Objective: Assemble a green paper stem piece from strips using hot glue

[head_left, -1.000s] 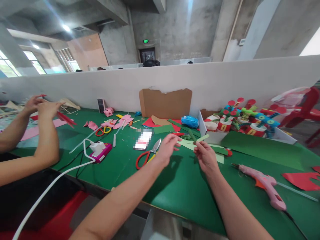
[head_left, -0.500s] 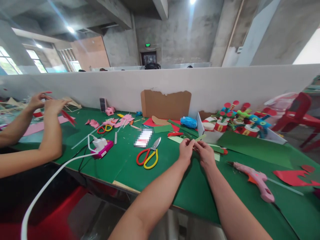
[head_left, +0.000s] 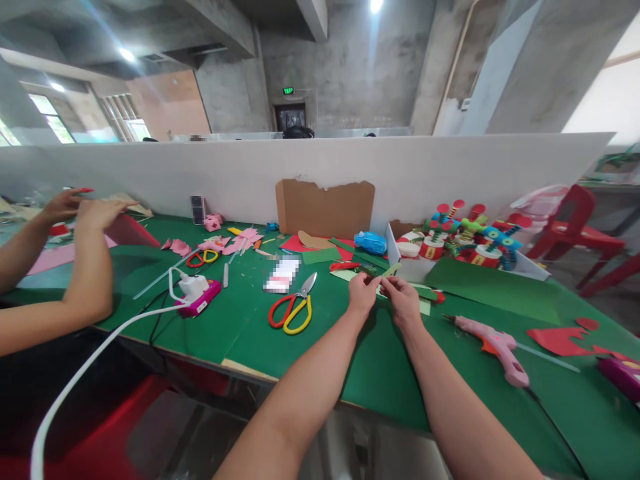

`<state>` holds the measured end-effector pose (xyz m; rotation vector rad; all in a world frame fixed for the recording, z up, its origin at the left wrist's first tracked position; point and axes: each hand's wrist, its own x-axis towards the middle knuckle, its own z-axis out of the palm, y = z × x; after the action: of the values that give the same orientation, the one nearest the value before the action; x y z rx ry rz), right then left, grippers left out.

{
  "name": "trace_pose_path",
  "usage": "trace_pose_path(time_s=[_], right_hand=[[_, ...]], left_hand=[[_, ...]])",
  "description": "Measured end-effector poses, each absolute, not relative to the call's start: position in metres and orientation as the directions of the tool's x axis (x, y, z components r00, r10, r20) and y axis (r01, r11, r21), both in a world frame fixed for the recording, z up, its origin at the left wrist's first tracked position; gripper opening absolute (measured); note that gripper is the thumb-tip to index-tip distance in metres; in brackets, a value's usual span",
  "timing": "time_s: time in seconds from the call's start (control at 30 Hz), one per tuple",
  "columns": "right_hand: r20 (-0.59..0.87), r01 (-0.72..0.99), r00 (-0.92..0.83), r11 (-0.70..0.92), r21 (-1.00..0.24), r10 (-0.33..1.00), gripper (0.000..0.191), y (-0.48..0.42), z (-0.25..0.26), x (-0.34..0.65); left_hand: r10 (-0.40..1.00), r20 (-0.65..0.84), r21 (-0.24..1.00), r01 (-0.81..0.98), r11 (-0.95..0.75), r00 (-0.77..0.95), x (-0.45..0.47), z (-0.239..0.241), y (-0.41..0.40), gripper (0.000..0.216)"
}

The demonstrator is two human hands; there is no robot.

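Note:
Over the green table point(head_left: 245, 333), my left hand point(head_left: 363, 293) pinches a narrow light green paper strip point(head_left: 393, 269), whose free end sticks up to the right. Close beside it, my right hand point(head_left: 403, 300) has thumb and forefinger pressed together near the strip's lower end; what lies between those fingertips is too small to make out. Behind my hands are a red-handled tool point(head_left: 345, 266), partly hidden, and pale green paper pieces point(head_left: 425, 307). Scissors point(head_left: 295, 307) with one red and one yellow handle lie left of my hands. A pink glue gun point(head_left: 493, 343) rests to the right.
A white box point(head_left: 415, 269) holds several colourful spring-necked figures. Green card point(head_left: 493, 293) lies before it, red scraps point(head_left: 557, 341) further right. At left are a purple power strip point(head_left: 205, 299) with a white cable and another person's arms point(head_left: 90, 267) holding red sheet material.
The view has turned slightly right, so things sit further left. My hands have drawn slightly apart at the fingertips. The other person's red sheet has swung to show more of its face.

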<state>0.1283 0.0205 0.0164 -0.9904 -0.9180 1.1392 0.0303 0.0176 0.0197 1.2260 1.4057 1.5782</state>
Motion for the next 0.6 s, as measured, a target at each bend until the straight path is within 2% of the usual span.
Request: trace_pose_path(time_s=[0.2, 0.47, 0.6], right_hand=[[0.040, -0.305, 0.168, 0.091, -0.948, 0.985, 0.045, 0.021, 0.013, 0.126], [0.112, -0.305, 0.137, 0.150, -0.940, 0.984, 0.042, 0.020, 0.020, 0.126], [0.019, -0.331, 0.089, 0.048, -0.942, 0.996, 0.035, 0.013, 0.018, 0.112]], left_hand=[[0.917, 0.207, 0.976, 0.139, -0.169, -0.341, 0.030, 0.020, 0.018, 0.023], [0.909, 0.196, 0.979, 0.120, -0.163, -0.369, 0.031, 0.031, 0.010, 0.020], [0.883, 0.179, 0.983, 0.126, -0.137, -0.434, 0.020, 0.025, 0.003, 0.021]])
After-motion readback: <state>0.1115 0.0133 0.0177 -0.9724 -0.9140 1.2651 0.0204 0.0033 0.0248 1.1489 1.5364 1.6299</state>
